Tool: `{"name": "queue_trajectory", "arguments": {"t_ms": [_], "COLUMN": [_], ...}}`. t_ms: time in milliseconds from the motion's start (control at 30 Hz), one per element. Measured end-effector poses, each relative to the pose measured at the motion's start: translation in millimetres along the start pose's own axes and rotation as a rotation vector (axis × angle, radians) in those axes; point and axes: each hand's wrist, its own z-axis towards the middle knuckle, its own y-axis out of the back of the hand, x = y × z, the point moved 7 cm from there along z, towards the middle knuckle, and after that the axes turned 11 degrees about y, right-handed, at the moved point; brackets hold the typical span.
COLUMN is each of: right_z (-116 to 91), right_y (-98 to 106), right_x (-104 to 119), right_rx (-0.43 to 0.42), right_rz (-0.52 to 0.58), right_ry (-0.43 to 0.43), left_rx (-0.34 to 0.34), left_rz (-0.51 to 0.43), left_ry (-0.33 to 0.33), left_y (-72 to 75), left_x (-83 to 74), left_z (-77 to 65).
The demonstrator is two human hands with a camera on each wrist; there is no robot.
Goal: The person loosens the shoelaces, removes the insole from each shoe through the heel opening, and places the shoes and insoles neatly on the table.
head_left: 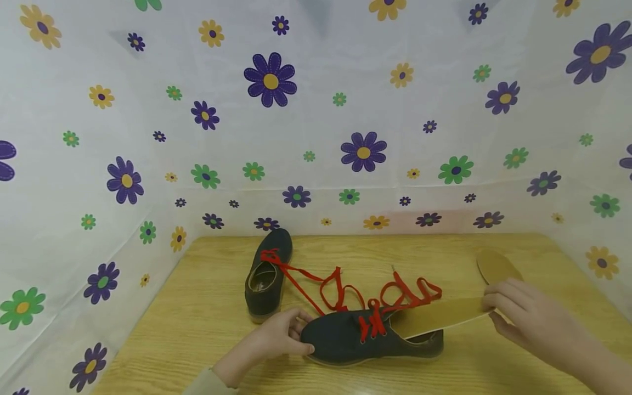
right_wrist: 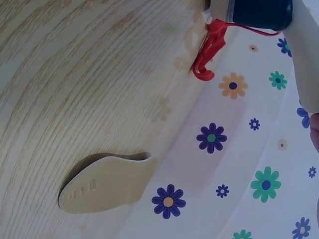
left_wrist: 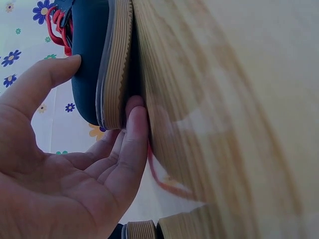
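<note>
My left hand [head_left: 274, 336] grips the toe of a dark navy shoe [head_left: 336, 337] with red laces [head_left: 376, 323], which points left on the table. In the left wrist view the thumb lies on the upper and the fingers reach under the ribbed tan sole [left_wrist: 115, 74]. Between the right hand's [head_left: 533, 315] thumb and fingers is the end of a tan insole [head_left: 444, 315]; its other end sits inside the shoe's opening. In the right wrist view only fingertips and a pale strip of this insole [right_wrist: 305, 59] show at the right edge.
A second navy shoe [head_left: 266, 293] stands behind to the left, its red laces [head_left: 301, 280] trailing toward the held shoe. Another insole [head_left: 498, 267] lies on the wooden table [head_left: 197, 329] behind my right hand. A flower-print sheet [head_left: 316, 120] encloses the back and sides.
</note>
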Motion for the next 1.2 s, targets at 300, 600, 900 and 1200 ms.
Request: {"name": "queue_trajectory", "arguments": {"t_ms": [300, 600, 900, 1200], "right_z": [-1, -1, 0, -1], "right_y": [6, 14, 19, 22], "right_x": [-3, -6, -9, -11], "right_rx": [-0.008, -0.012, -0.007, -0.006], "right_rz": [-0.049, -0.072, -0.085, -0.105], "right_ry": [-0.007, -0.023, -0.028, -0.02], "left_rx": [0.012, 0.015, 0.013, 0.011], "left_rz": [-0.005, -0.02, -0.018, -0.011], "left_ry": [-0.005, 0.0, 0.001, 0.007], "left_y": [0.0, -0.2, -0.5, -0.4], "left_x": [0.6, 1.3, 1.2, 1.5], "left_z": [1.1, 1.2, 1.2, 1.4]}}
